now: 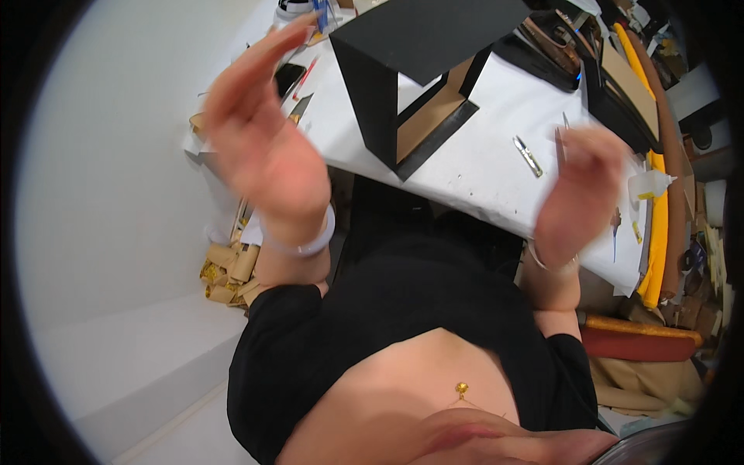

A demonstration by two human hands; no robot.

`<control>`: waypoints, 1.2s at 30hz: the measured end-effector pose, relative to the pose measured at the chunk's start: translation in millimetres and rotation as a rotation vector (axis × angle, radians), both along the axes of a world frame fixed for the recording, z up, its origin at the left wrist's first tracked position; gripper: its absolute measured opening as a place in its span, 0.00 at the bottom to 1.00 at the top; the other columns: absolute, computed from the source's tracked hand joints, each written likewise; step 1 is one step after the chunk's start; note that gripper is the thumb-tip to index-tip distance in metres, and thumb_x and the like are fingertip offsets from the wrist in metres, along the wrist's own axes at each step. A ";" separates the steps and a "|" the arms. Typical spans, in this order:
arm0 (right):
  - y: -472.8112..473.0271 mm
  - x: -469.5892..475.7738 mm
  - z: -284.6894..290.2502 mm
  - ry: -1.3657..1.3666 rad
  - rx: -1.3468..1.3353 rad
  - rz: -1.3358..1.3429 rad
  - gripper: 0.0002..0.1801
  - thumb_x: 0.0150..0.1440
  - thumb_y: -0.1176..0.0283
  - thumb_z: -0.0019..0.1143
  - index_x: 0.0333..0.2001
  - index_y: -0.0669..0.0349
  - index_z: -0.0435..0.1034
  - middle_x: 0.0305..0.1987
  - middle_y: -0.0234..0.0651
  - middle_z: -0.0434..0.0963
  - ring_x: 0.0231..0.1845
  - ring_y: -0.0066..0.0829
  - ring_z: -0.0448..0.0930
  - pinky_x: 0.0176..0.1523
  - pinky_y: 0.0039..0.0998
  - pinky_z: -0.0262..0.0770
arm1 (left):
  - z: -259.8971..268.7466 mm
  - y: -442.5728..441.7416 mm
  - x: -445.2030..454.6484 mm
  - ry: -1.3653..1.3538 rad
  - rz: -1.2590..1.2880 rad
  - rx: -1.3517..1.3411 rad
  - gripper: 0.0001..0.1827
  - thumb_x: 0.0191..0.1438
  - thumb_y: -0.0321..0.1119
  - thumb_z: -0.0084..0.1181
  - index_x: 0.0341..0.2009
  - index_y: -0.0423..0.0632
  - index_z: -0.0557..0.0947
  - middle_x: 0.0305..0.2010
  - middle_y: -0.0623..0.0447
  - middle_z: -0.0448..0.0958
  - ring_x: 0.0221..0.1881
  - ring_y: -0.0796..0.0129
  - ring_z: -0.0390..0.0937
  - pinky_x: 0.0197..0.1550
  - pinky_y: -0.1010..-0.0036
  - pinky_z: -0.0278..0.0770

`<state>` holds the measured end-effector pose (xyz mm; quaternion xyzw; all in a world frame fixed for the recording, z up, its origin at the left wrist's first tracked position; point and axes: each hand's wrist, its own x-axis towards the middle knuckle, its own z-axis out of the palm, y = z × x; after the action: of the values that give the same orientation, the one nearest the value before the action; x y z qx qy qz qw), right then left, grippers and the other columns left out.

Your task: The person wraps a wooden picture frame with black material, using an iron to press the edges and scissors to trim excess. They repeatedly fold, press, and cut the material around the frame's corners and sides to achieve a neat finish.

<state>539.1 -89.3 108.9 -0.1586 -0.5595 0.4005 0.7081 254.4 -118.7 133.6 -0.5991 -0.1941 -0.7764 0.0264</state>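
Note:
My left hand (267, 133) is raised at the left, blurred, its fingers extended and apart from the thumb; nothing is in it. My right hand (581, 186) is up over the table's right side, also blurred. Its fingers look bent, and I cannot tell whether they hold anything. A pointed metal tool (560, 145), perhaps scissors, shows beside its fingertips. Between the hands, at the table's near edge, stands a black open-sided box (430, 35) with tan inner faces. Neither hand touches it. A small metal hand tool (527, 156) lies between the box and my right hand.
White covering spreads over the table (465, 157). A clear dropper bottle (648, 185) is at the right, near yellow and brown rolls (657, 232). Black cases (622, 99) crowd the far right. A red pen (305, 78) lies behind my left hand. Scraps (229, 270) fill the lower left.

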 end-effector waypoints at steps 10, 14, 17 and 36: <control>23.0 -117.3 4.0 0.107 -0.592 0.562 0.20 0.65 0.56 0.59 0.45 0.65 0.76 0.42 0.39 0.81 0.44 0.31 0.81 0.53 0.32 0.74 | -19.1 23.5 -2.4 0.341 0.208 -0.326 0.22 0.72 0.36 0.33 0.46 0.35 0.80 0.55 0.35 0.80 0.63 0.46 0.73 0.68 0.57 0.67; 27.5 -120.6 -19.2 0.093 -0.535 0.504 0.12 0.62 0.64 0.67 0.41 0.63 0.80 0.39 0.30 0.84 0.47 0.21 0.81 0.57 0.23 0.72 | -16.8 26.5 -1.4 0.425 0.255 -0.304 0.22 0.71 0.35 0.32 0.46 0.35 0.80 0.55 0.36 0.79 0.63 0.46 0.73 0.69 0.55 0.65; 28.1 -118.4 -24.2 0.034 -0.524 0.486 0.13 0.63 0.64 0.66 0.43 0.64 0.80 0.39 0.31 0.84 0.46 0.21 0.81 0.57 0.22 0.72 | -20.3 31.1 2.1 0.371 0.231 -0.301 0.21 0.71 0.35 0.32 0.45 0.35 0.79 0.54 0.36 0.79 0.62 0.46 0.73 0.70 0.55 0.64; 42.7 -132.8 -36.9 0.088 -0.445 0.609 0.16 0.64 0.64 0.65 0.46 0.68 0.79 0.40 0.32 0.84 0.44 0.19 0.82 0.51 0.20 0.77 | -29.8 41.7 9.6 0.323 0.315 -0.276 0.19 0.66 0.34 0.34 0.47 0.35 0.77 0.55 0.35 0.80 0.64 0.46 0.73 0.69 0.56 0.68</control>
<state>406.2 -46.6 71.9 -0.1175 -0.4495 0.7106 0.5283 263.9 -77.1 103.9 -0.6755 -0.3823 -0.6233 0.0953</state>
